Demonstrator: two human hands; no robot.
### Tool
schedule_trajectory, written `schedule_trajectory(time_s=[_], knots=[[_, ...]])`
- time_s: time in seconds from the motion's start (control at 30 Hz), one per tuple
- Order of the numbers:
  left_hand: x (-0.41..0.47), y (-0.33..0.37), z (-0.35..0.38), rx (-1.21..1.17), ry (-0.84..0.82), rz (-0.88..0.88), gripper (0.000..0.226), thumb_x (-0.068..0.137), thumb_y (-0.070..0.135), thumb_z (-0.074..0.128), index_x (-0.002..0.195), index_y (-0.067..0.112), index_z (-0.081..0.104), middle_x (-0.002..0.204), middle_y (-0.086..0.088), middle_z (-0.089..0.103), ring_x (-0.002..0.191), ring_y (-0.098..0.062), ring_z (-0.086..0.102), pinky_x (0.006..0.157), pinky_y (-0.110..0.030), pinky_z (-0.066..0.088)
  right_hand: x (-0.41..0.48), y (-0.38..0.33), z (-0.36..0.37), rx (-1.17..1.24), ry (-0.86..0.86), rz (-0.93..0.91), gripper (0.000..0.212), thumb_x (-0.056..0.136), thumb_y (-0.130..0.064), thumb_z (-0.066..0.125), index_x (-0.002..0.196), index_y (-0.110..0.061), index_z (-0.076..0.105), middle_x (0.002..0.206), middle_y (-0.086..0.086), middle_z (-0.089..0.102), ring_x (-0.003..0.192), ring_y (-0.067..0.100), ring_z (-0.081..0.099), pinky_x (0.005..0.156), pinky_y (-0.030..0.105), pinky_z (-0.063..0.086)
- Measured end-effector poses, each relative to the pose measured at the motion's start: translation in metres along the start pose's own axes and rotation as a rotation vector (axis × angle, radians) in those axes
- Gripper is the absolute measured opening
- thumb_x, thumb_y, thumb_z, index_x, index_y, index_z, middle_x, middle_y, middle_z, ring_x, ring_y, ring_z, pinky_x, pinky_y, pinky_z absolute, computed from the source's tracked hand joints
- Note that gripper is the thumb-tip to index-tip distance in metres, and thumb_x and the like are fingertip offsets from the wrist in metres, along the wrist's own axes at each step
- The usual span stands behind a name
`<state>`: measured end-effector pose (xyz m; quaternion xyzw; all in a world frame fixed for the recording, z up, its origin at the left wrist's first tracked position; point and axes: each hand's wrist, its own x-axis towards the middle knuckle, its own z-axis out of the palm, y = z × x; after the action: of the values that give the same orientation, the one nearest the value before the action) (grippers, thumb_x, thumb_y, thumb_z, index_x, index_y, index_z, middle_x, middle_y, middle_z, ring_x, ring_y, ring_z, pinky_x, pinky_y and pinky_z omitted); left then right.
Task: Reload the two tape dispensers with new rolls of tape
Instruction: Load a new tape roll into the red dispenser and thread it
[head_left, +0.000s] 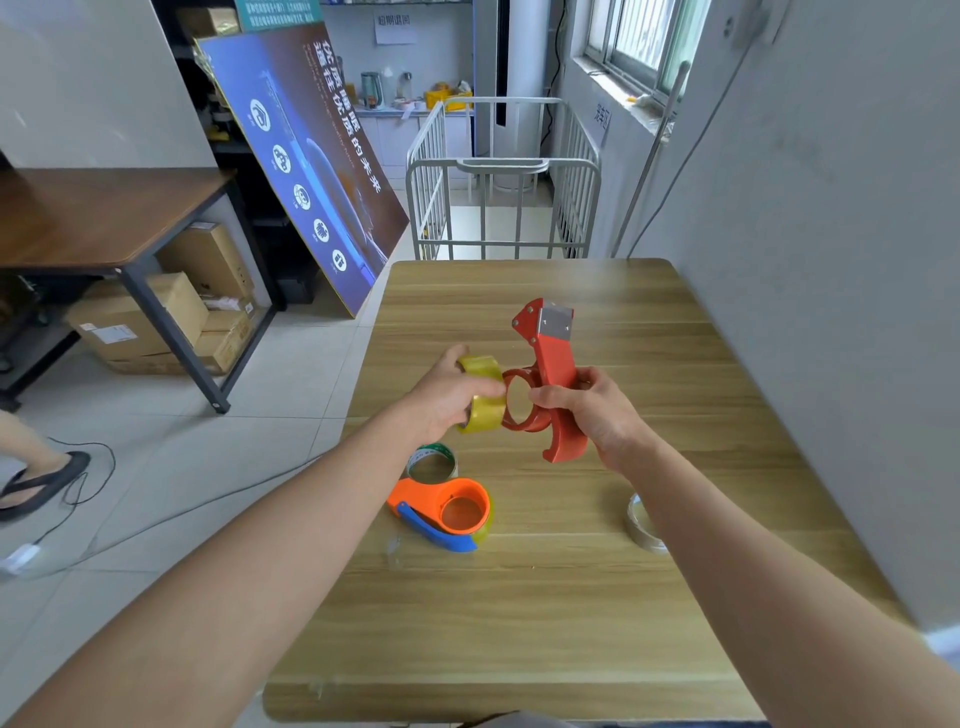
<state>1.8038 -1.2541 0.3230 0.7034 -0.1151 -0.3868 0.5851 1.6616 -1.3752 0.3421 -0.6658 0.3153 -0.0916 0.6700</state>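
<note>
My right hand (597, 410) grips the red tape dispenser (553, 364) by its handle, above the wooden table (545, 597), blade end pointing away from me. My left hand (447, 395) holds a yellowish roll of tape (485, 395) against the left side of the dispenser's round hub. An orange dispenser with a blue handle (447, 512) lies on the table near me, a roll of tape sitting on its hub. Beside it lies an empty core ring with green print (432, 462). A clear roll (641, 522) lies partly hidden behind my right forearm.
A grey wall runs close along the table's right side. A white metal cart (498, 176) stands beyond the far edge. To the left are a leaning poster board (306, 171), a dark desk (104, 218) with cardboard boxes under it, and a person's sandalled foot (36, 483).
</note>
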Motion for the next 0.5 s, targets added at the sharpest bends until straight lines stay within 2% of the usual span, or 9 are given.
schedule_trajectory(time_s=[0.07, 0.13, 0.17, 0.23, 0.3, 0.37, 0.43, 0.5], knots=[[0.003, -0.005, -0.003, 0.088, 0.026, 0.007, 0.112, 0.061, -0.005, 0.075, 0.145, 0.035, 0.012, 0.141, -0.008, 0.045, 0.116, -0.030, 0.054, 0.096, -0.052, 0.048, 0.001, 0.000, -0.001, 0.005, 0.012, 0.012, 0.062, 0.069, -0.019, 0.080, 0.122, -0.009, 0.048, 0.111, 0.012, 0.068, 0.091, 0.024, 0.069, 0.088, 0.048, 0.055], [0.005, -0.009, -0.005, 0.043, 0.083, 0.023, 0.111, 0.068, -0.008, 0.072, 0.147, 0.027, 0.002, 0.143, -0.005, 0.043, 0.121, -0.026, 0.050, 0.101, -0.051, 0.045, 0.001, 0.001, -0.001, 0.019, 0.022, 0.023, 0.062, 0.069, -0.021, 0.080, 0.121, -0.009, 0.049, 0.109, 0.012, 0.069, 0.090, 0.025, 0.070, 0.085, 0.049, 0.057], [0.007, -0.010, -0.007, 0.004, 0.130, 0.038, 0.106, 0.071, -0.004, 0.072, 0.148, 0.021, 0.003, 0.142, -0.007, 0.044, 0.121, -0.026, 0.051, 0.101, -0.050, 0.044, 0.002, 0.001, -0.001, 0.030, 0.033, 0.028, 0.061, 0.069, -0.021, 0.079, 0.121, -0.009, 0.049, 0.107, 0.013, 0.069, 0.088, 0.024, 0.069, 0.080, 0.048, 0.058], [0.012, -0.011, -0.010, -0.060, 0.220, 0.038, 0.091, 0.074, 0.009, 0.074, 0.145, 0.006, 0.017, 0.133, -0.014, 0.052, 0.115, -0.029, 0.057, 0.095, -0.046, 0.050, 0.002, 0.001, 0.000, 0.046, 0.057, 0.035, 0.060, 0.069, -0.021, 0.079, 0.120, -0.009, 0.049, 0.105, 0.012, 0.069, 0.085, 0.024, 0.069, 0.074, 0.047, 0.060], [0.010, -0.008, -0.010, -0.087, 0.280, 0.028, 0.074, 0.079, 0.019, 0.071, 0.137, -0.002, 0.031, 0.118, -0.016, 0.060, 0.103, -0.030, 0.064, 0.081, -0.042, 0.057, 0.003, 0.002, 0.001, 0.053, 0.066, 0.043, 0.061, 0.069, -0.022, 0.080, 0.120, -0.009, 0.049, 0.105, 0.012, 0.069, 0.086, 0.025, 0.070, 0.078, 0.053, 0.058], [0.009, -0.006, -0.011, -0.137, 0.304, 0.012, 0.058, 0.081, 0.026, 0.070, 0.126, -0.001, 0.046, 0.111, -0.017, 0.065, 0.095, -0.029, 0.067, 0.073, -0.039, 0.058, 0.005, 0.002, 0.003, 0.048, 0.062, 0.044, 0.062, 0.069, -0.023, 0.080, 0.120, -0.009, 0.048, 0.105, 0.011, 0.070, 0.086, 0.025, 0.070, 0.081, 0.050, 0.058], [0.004, -0.002, -0.009, -0.179, 0.254, -0.022, 0.065, 0.075, 0.029, 0.075, 0.127, 0.003, 0.046, 0.119, -0.014, 0.063, 0.101, -0.030, 0.065, 0.084, -0.043, 0.056, 0.006, 0.004, 0.005, 0.039, 0.060, 0.040, 0.063, 0.069, -0.023, 0.080, 0.121, -0.010, 0.048, 0.106, 0.011, 0.070, 0.086, 0.024, 0.070, 0.080, 0.042, 0.057], [0.001, 0.001, -0.005, -0.216, 0.159, -0.022, 0.080, 0.073, 0.009, 0.075, 0.139, 0.013, 0.031, 0.127, -0.005, 0.052, 0.112, -0.032, 0.059, 0.090, -0.048, 0.052, 0.008, 0.005, 0.007, 0.044, 0.061, 0.039, 0.061, 0.069, -0.022, 0.080, 0.120, -0.010, 0.049, 0.106, 0.011, 0.070, 0.088, 0.025, 0.070, 0.082, 0.040, 0.056]])
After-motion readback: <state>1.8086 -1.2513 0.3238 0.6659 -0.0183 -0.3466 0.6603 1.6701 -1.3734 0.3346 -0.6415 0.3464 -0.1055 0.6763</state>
